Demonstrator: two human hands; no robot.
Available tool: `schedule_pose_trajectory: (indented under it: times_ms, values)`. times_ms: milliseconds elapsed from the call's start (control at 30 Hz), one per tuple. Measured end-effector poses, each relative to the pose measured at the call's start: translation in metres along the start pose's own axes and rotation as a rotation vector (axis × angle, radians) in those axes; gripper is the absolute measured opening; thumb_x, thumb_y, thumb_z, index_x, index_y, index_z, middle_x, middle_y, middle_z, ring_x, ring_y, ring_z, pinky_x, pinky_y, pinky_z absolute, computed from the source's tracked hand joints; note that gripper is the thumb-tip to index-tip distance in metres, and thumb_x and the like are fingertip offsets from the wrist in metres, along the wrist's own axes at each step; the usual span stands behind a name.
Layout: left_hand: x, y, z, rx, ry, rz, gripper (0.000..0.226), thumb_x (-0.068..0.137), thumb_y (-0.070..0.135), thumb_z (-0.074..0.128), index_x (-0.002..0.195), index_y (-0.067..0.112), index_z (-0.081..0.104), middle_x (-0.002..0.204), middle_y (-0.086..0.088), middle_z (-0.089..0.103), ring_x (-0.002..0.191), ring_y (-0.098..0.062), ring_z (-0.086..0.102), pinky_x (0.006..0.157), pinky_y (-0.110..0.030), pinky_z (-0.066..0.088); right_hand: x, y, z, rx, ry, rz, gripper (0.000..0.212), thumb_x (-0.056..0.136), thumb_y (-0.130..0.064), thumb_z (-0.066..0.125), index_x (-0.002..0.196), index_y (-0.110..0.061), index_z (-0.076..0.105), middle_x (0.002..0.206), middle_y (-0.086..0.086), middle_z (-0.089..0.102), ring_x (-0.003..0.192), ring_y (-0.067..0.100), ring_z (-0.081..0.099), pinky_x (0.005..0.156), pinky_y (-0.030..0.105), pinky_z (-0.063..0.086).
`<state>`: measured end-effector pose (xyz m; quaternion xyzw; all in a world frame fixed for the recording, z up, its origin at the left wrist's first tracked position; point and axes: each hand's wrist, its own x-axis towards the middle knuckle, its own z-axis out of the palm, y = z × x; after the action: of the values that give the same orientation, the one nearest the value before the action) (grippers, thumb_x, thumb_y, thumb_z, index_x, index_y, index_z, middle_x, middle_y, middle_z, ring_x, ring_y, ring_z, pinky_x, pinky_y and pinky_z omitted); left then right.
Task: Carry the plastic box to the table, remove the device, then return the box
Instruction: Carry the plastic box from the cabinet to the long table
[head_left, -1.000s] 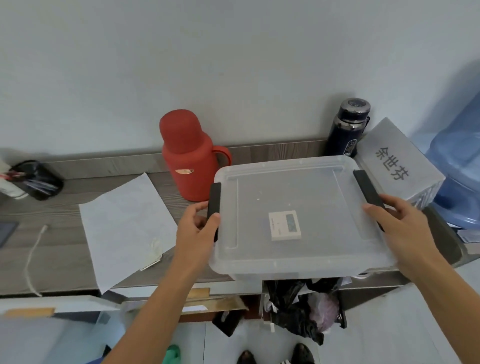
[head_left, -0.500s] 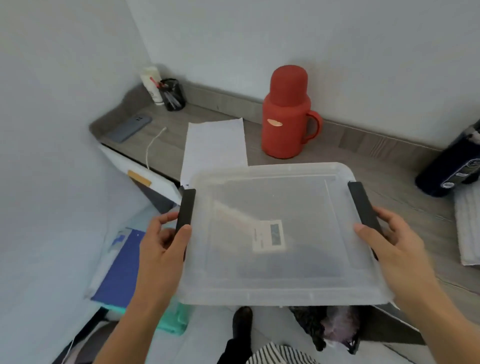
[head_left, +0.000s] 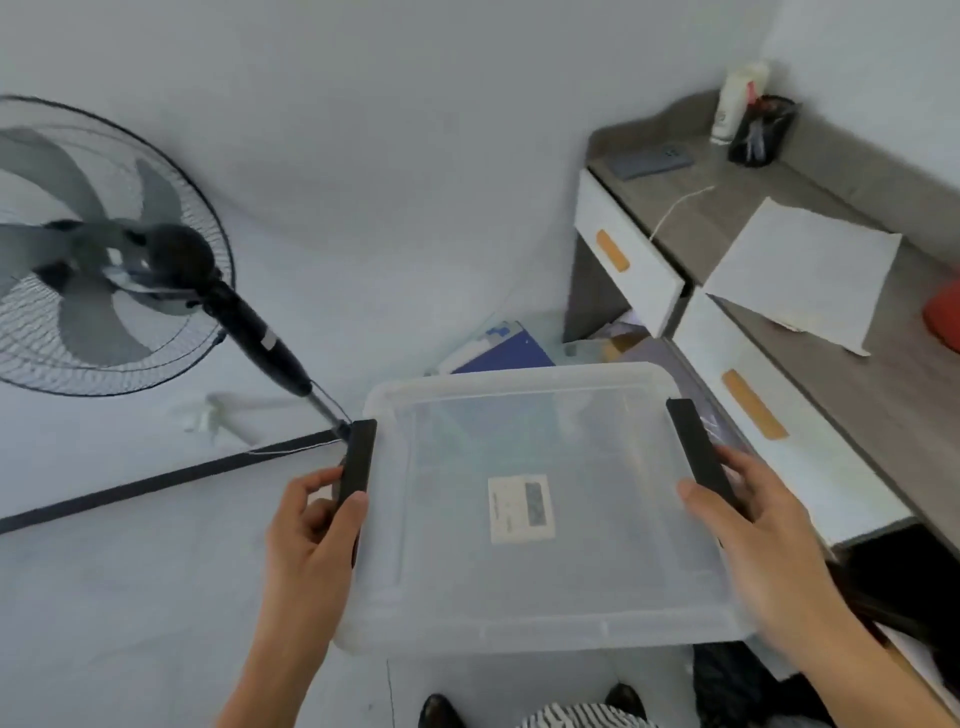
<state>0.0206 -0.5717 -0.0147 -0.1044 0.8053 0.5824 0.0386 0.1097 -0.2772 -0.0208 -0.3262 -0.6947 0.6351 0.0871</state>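
Note:
I hold a translucent plastic box (head_left: 597, 587) with a lid and black side latches in the air at waist height, over the floor. My left hand (head_left: 311, 525) grips its left side at the black latch. Gripping the right side at the other latch is my right hand (head_left: 763, 540). Inside, seen through the lid, lies a small white device (head_left: 521, 509) with a grey display, near the box's middle.
A standing fan (head_left: 104, 249) is at the left, its pole ending close to the box's left corner. At the right is a grey desk (head_left: 810, 338) with white drawers, a paper sheet (head_left: 800, 275), a phone, a pen cup. Blue items lie on the floor beyond the box.
The view has swung left, away from the desk. The box, still in both hands, has come off the desk area and now hangs over the floor near the fan.

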Motion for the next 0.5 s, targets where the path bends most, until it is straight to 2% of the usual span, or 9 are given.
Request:
schedule_pose_trajectory:
  times_ms: [67,133,200,300,333,433,500]
  values:
    - [0.006,-0.022,-0.048,-0.004,0.088,-0.037,0.018,0.09,0.015,0.057,0.106,0.021,0.058,0.07,-0.019,0.052,0.061,-0.026,0.042,0.053,-0.032,0.034,-0.006,-0.004,0.051,-0.055,-0.098,-0.022,0.045,0.084,-0.018,0.066,0.125,-0.03,0.051,0.105,-0.013,0.066,0.087,0.007,0.068,0.073,0.035,0.055]
    - [0.011,-0.04,-0.097,-0.023,0.179,-0.073,0.017,0.09,0.015,0.057,0.106,0.021,0.058,0.068,-0.018,0.051,0.058,-0.025,0.041,0.052,-0.031,0.034,-0.014,-0.01,0.104,-0.106,-0.192,-0.046,0.047,0.083,-0.019,0.067,0.127,-0.028,0.051,0.108,-0.013,0.065,0.091,0.008,0.067,0.074,0.034,0.054]
    - [0.014,-0.056,-0.144,-0.031,0.253,-0.103,0.017,0.09,0.016,0.057,0.105,0.023,0.057,0.069,-0.018,0.051,0.058,-0.025,0.041,0.051,-0.031,0.034,-0.023,-0.014,0.157,-0.142,-0.284,-0.068,0.044,0.084,-0.017,0.067,0.125,-0.023,0.052,0.107,-0.005,0.067,0.082,0.006,0.068,0.067,0.027,0.052]
    - [0.017,-0.075,-0.206,-0.046,0.368,-0.133,0.016,0.09,0.017,0.057,0.102,0.026,0.057,0.07,-0.017,0.05,0.058,-0.024,0.039,0.054,-0.032,0.033,-0.034,-0.022,0.228,-0.181,-0.401,-0.093,0.039,0.084,-0.014,0.066,0.12,-0.022,0.052,0.094,-0.001,0.069,0.066,-0.003,0.067,0.059,0.019,0.049]
    - [0.019,-0.08,-0.223,-0.052,0.406,-0.139,0.016,0.089,0.016,0.057,0.103,0.025,0.058,0.069,-0.017,0.049,0.058,-0.023,0.038,0.054,-0.032,0.032,-0.039,-0.026,0.249,-0.203,-0.437,-0.097,0.038,0.084,-0.014,0.066,0.119,-0.022,0.052,0.091,-0.001,0.069,0.064,-0.003,0.067,0.058,0.018,0.05]
    - [0.026,-0.096,-0.268,-0.075,0.502,-0.176,0.018,0.089,0.014,0.057,0.105,0.022,0.059,0.068,-0.018,0.049,0.057,-0.022,0.037,0.053,-0.031,0.031,-0.041,-0.032,0.311,-0.255,-0.532,-0.103,0.044,0.083,-0.016,0.067,0.124,-0.023,0.051,0.091,0.003,0.07,0.064,0.004,0.068,0.06,0.026,0.053]
    - [0.032,-0.107,-0.293,-0.085,0.557,-0.214,0.019,0.088,0.015,0.058,0.105,0.022,0.06,0.068,-0.022,0.05,0.057,-0.023,0.039,0.054,-0.032,0.032,-0.038,-0.036,0.353,-0.294,-0.602,-0.127,0.042,0.084,-0.016,0.067,0.123,-0.022,0.051,0.087,-0.001,0.069,0.059,0.001,0.065,0.055,0.017,0.048]
